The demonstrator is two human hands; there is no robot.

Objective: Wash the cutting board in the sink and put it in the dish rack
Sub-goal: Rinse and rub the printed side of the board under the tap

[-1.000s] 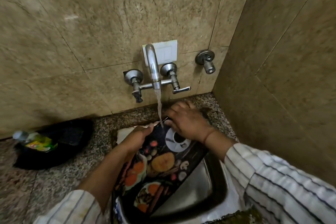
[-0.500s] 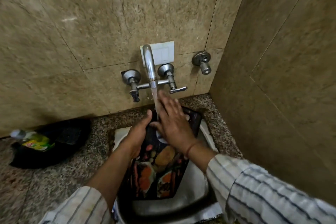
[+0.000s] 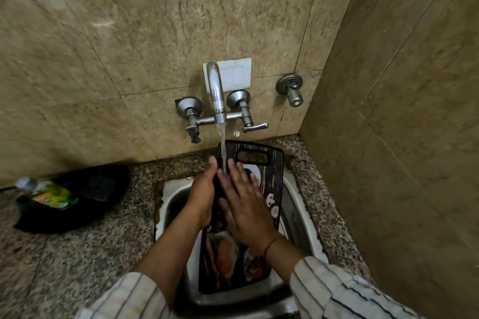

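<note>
The cutting board, dark with printed food pictures and a slot handle at its far end, stands lengthwise in the steel sink, its near edge down in the basin at about 6 o'clock and its handle end raised toward 12 o'clock, close under the tap. Water falls from the chrome faucet onto the board's upper left corner.

The left hand grips the board's left edge, fingers curled around behind it and the thumb lying along the front. The right hand lies flat on the printed face, fingers straight and slightly spread, their tips pointing to 11 o'clock and reaching just short of the handle slot. A red thread circles the right wrist, and both forearms come out of striped sleeves at the bottom of the view.

At 9 o'clock from the sink, on the speckled granite counter, a black bag lies with a green and yellow packet on it. At 2 o'clock from the faucet a separate wall valve sticks out of the marble tiles. A white switch plate sits behind the spout.
</note>
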